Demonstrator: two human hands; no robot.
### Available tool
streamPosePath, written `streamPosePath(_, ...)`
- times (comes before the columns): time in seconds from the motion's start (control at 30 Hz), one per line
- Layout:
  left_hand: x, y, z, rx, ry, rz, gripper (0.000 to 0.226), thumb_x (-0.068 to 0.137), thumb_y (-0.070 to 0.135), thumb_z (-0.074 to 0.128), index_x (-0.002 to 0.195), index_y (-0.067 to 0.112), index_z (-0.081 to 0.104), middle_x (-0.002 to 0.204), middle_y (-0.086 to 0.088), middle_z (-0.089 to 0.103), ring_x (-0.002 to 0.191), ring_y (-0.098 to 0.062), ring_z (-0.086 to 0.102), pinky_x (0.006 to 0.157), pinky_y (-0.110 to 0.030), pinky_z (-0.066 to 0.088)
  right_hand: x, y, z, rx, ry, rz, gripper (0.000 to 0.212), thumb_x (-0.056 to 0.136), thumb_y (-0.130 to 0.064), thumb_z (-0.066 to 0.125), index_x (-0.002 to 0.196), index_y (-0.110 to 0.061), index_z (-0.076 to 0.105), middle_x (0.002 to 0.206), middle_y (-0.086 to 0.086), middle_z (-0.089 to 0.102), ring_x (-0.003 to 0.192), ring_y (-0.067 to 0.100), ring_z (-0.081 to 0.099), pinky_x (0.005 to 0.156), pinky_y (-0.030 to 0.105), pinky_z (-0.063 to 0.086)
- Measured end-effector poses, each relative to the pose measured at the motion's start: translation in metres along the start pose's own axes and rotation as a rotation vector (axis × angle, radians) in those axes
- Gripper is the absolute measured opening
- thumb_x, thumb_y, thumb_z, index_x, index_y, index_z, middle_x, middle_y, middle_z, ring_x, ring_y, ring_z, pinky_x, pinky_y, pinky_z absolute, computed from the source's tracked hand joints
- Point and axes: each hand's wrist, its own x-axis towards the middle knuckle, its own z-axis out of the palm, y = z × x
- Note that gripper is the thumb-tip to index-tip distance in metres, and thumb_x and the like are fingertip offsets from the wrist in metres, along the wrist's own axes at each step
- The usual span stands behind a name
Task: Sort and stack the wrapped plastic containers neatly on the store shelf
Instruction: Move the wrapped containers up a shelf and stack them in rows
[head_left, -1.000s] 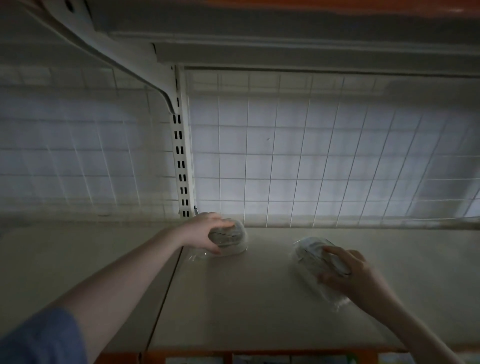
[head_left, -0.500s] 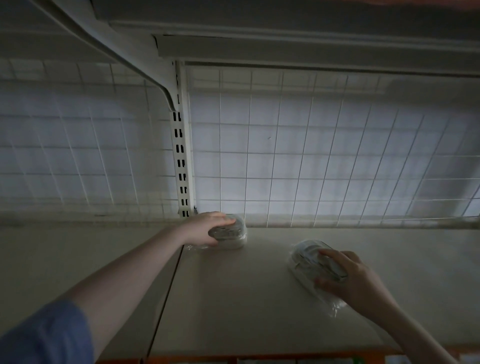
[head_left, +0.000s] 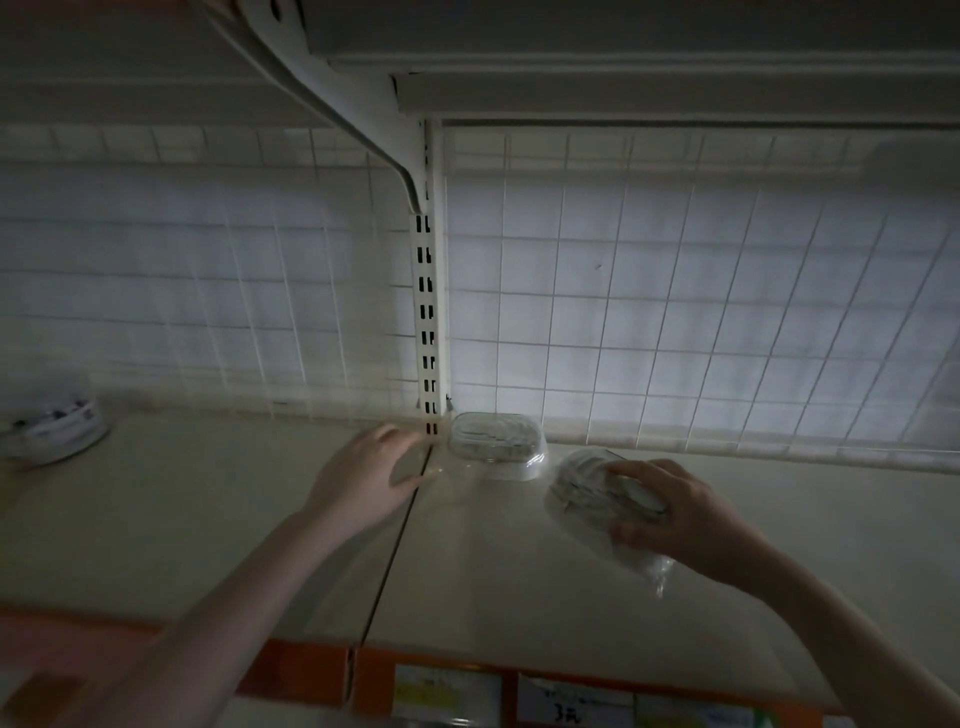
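Two wrapped containers are on the shelf (head_left: 519, 597), and the step in hand seems to be the placing of the second one beside the first. The first container (head_left: 496, 442) sits flat at the back, touching the wire grid (head_left: 675, 291) and just right of the slotted post (head_left: 429, 312). The second container (head_left: 602, 506) is at 4 o'clock from it, near but apart, tilted, with its loose wrap trailing toward the front. The right hand (head_left: 680, 519) grips it from above, fingers curled over the top. The left hand (head_left: 363, 480), at 9 o'clock from the first container, is blurred; its fingers look relaxed and hold nothing. A third pack (head_left: 54, 428) lies far at 9 o'clock. Next, I think, the second container must be turned level, then set against or on top of the first
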Motion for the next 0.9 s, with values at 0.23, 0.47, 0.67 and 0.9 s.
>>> streamPosePath(0.23, -0.039, -0.016, 0.017, 0.022, 0.077, -0.244, 0.043, 0.092, 0.037, 0.054, 0.131, 0.019, 0.052, 0.131, 0.003, 0.051, 0.121, -0.015, 0.045, 0.095, -0.026, 0.04, 0.034, -0.03, 0.039, 0.076, -0.138, -0.133, 0.059, 0.064, -0.054, 0.077, 0.112, -0.059, 0.042, 0.118, -0.012, 0.048, 0.111, 0.011, 0.045, 0.096, 0.033, 0.042)
streamPosePath(0.47, -0.044, -0.015, 0.023, 0.044, 0.098, -0.307, 0.039, 0.093, 0.032, 0.052, 0.129, 0.017, 0.055, 0.133, -0.002, 0.048, 0.124, -0.02, 0.042, 0.097, -0.03, 0.04, 0.051, -0.047, 0.058, -0.005, -0.235, -0.23, 0.059, 0.072, -0.046, 0.075, 0.117, -0.059, 0.039, 0.123, -0.014, 0.041, 0.115, 0.007, 0.035, 0.1, 0.025, 0.033)
streamPosePath(0.67, -0.041, -0.017, 0.026, 0.051, 0.101, -0.326, 0.037, 0.092, 0.031, 0.053, 0.127, 0.018, 0.056, 0.132, 0.0, 0.048, 0.124, -0.019, 0.041, 0.096, -0.028, 0.04, 0.06, -0.047, 0.058, -0.113, -0.16, -0.318, 0.058, 0.067, -0.068, 0.057, 0.123, -0.051, 0.051, 0.138, -0.002, 0.043, 0.128, 0.019, 0.033, 0.104, 0.034, 0.029)
streamPosePath(0.9, -0.039, -0.019, 0.028, 0.06, 0.079, -0.352, 0.037, 0.09, 0.031, 0.054, 0.125, 0.019, 0.055, 0.13, 0.001, 0.047, 0.123, -0.019, 0.04, 0.092, -0.028, 0.041, 0.065, -0.046, 0.062, -0.137, -0.134, -0.331, 0.045, 0.086, -0.033, 0.065, 0.126, -0.047, 0.051, 0.134, -0.004, 0.047, 0.124, 0.015, 0.038, 0.1, 0.025, 0.029)
